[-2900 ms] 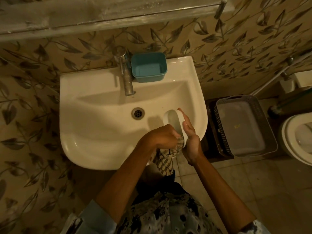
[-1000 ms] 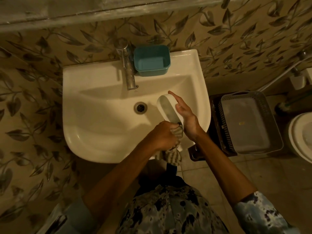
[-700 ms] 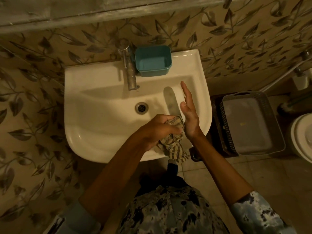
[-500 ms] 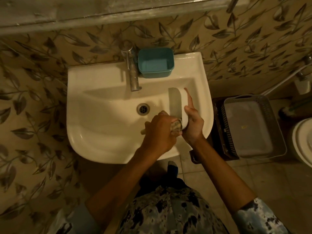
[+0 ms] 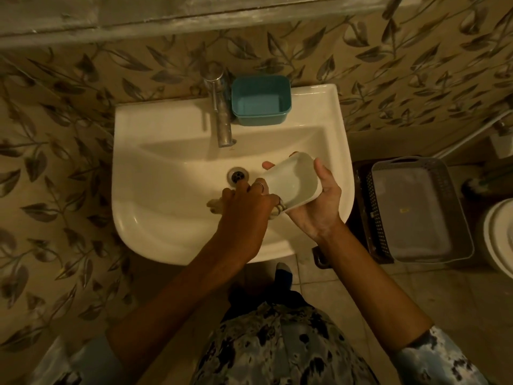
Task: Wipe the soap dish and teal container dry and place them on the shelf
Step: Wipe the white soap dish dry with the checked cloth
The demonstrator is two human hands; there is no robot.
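Note:
My right hand [image 5: 322, 207] holds the white soap dish [image 5: 294, 182] over the right side of the sink basin [image 5: 166, 190], its hollow turned up toward me. My left hand [image 5: 247, 209] grips a bunched striped cloth [image 5: 215, 204] pressed against the dish's near left end; most of the cloth is hidden under the hand. The empty teal container [image 5: 261, 102] stands upright on the sink's back ledge, just right of the metal tap [image 5: 220, 112]. The grey shelf [image 5: 194, 15] runs along the wall above the sink.
A grey plastic basket [image 5: 416, 209] sits on a dark crate on the floor to the right of the sink. A white toilet rim [image 5: 499, 237] shows at the far right edge. Leaf-patterned tiles cover the wall. The drain [image 5: 237, 175] lies mid-basin.
The soap dish has turned from edge-on to hollow-up in my right hand. My left hand with the cloth has shifted from the dish's lower end to its left side.

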